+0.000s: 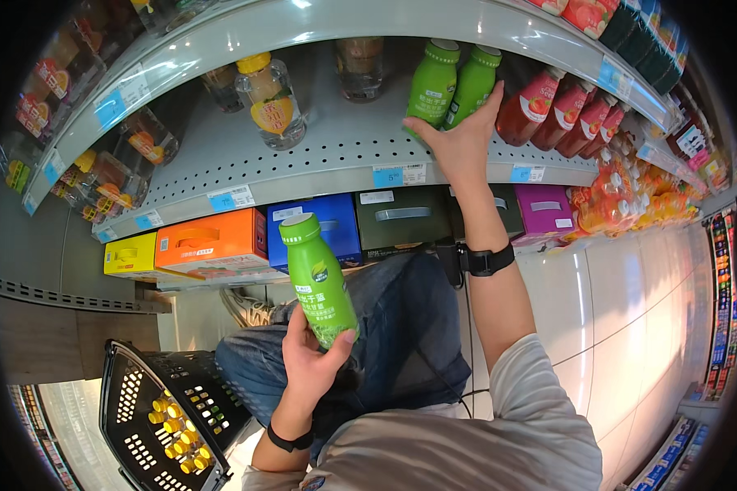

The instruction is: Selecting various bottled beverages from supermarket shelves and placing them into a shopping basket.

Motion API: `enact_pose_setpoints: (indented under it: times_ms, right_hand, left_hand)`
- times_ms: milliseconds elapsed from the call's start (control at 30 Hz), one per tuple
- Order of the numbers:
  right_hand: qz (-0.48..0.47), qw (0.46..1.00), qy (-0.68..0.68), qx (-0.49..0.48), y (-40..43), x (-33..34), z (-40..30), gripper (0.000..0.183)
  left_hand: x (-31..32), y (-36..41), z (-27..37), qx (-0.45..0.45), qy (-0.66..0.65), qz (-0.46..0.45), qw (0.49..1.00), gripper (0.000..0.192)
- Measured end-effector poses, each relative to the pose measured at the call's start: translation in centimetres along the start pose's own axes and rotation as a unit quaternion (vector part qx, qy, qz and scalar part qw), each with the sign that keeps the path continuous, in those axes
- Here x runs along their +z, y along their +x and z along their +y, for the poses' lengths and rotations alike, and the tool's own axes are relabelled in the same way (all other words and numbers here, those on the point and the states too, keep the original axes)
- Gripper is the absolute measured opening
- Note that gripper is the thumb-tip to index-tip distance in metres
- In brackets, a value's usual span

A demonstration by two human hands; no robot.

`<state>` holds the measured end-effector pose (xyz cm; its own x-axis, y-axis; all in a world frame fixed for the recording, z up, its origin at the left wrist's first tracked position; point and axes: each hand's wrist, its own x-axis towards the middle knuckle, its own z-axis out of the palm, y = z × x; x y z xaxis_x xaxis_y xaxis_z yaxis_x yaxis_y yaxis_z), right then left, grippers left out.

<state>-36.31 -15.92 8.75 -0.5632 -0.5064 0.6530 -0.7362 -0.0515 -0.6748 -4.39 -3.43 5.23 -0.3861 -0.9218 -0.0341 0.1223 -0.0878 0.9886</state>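
My left hand [316, 359] grips the lower part of a green plastic drink bottle [319, 282], which leans slightly, cap up, above my knee. On the grey metal shelf [344, 144], my right hand [464, 141] reaches around two green bottles of the same kind; its thumb is at the front of the left bottle [433, 83] and its fingers lie along the outer side of the right bottle [474, 86]. Those two stand side by side. Red drink bottles [531, 107] stand in a row just right of my hand.
A clear bottle with a yellow cap [273, 104] stands on the shelf's left part. Below are carton boxes, including an orange box [212, 242] and a blue box [313, 230]. A black shopping basket [206, 393] with several yellow-capped bottles [181, 429] stands at lower left.
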Motion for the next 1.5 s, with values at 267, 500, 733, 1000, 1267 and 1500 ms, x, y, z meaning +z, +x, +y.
enact_pose_setpoints:
  times_ms: [267,500,733,1000,1267,1500]
  right_hand:
    - [-0.001,0.999,-0.031,-0.017,1.2,0.7,0.5,0.138]
    - [-0.040,0.999,-0.024,0.006,1.3,-1.2,1.7,0.130]
    - [-0.134,0.989,0.001,0.069,3.1,-2.1,5.1,0.098]
    - [-0.088,0.995,0.035,0.032,3.6,-1.3,6.4,0.098]
    - [-0.120,0.993,0.018,-0.008,3.5,-1.7,7.4,0.090]
    - [-0.142,0.990,-0.023,-0.008,3.8,-1.7,5.9,0.099]
  left_hand:
    - [-0.6,-0.1,0.2,-0.002,-0.022,-0.001,1.000,0.054]
    - [-1.4,-0.6,0.4,-0.003,-0.014,-0.002,1.000,0.054]
    - [-2.1,-1.0,-0.1,0.008,-0.021,0.016,1.000,0.053]
    - [-2.2,-1.5,0.6,0.011,0.000,0.027,1.000,0.049]
    - [-1.5,-1.6,0.7,0.015,0.001,0.029,0.999,0.048]
    - [-1.6,-1.9,0.6,0.009,0.003,0.017,1.000,0.049]
